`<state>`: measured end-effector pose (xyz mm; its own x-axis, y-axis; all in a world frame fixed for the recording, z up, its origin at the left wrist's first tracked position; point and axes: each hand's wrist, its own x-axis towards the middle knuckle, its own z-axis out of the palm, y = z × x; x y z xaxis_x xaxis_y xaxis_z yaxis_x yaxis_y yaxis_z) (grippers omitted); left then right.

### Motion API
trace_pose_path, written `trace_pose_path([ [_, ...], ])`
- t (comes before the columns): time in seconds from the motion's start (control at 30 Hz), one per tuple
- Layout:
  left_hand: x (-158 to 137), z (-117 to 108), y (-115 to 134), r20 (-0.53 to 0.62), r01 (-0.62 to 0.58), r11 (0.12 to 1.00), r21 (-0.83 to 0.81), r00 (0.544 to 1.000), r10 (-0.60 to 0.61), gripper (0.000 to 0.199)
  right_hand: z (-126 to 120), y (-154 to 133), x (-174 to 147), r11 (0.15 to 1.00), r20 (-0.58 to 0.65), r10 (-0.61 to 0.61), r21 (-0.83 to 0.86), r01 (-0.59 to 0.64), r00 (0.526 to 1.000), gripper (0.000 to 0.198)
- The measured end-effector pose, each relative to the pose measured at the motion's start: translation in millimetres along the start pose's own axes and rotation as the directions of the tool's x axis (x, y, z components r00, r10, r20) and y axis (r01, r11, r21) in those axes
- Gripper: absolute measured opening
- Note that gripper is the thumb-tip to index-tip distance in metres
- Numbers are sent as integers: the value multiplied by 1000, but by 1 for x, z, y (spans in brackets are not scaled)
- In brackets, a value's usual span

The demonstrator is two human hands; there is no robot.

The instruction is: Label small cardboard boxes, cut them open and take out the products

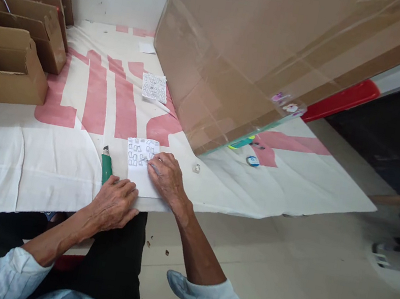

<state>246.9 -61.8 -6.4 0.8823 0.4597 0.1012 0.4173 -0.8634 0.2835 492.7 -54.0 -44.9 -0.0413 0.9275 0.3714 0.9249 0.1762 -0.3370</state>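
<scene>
A white sheet of paper [143, 180] lies near the table's front edge, its upper part covered with small drawn box-like outlines. My right hand [167, 177] rests on its right side, thumb and fingers pinched together over the drawn marks. What sits in that pinch is too small to make out. At the sheet's lower left corner my left hand [116, 204] lies palm down, fingers loosely apart and holding nothing. Just beyond those fingers is a green utility knife [106, 166] with its blade end pointing away. Farther back lies a second marked paper [154, 88].
Cardboard boxes [5, 66] stand in a row at the left. A large, tape-covered cardboard panel [239, 58] leans over the table's right part. Near its lower edge are a small blue-and-white round item [252, 161] and a clear small object [196, 168]. A wrinkled white-and-red cloth [59, 155] covers the table.
</scene>
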Motion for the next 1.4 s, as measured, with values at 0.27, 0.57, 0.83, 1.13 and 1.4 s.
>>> trace_pose_path([
  [0.27,70,-45,-65,18,110,992,64,994,-111,18,-2,-1,4,1000,3,8,20,-8,1000,17],
  [0.57,135,-26,-90,37,27,993,-113,999,-23,25,-4,0,7,1000,20,2,14,-2,1000,19],
  [0.83,147,-16,-91,70,61,988,-142,996,-51,17,-4,0,6,1000,30,-9,-6,9,1000,22],
  [1.13,144,-21,-87,65,124,985,-120,991,-117,12,-2,-4,7,1000,48,-11,-17,12,999,22],
  [1.4,143,-26,-84,87,145,986,-88,987,-137,19,1,-4,9,992,77,-37,-117,46,996,23],
])
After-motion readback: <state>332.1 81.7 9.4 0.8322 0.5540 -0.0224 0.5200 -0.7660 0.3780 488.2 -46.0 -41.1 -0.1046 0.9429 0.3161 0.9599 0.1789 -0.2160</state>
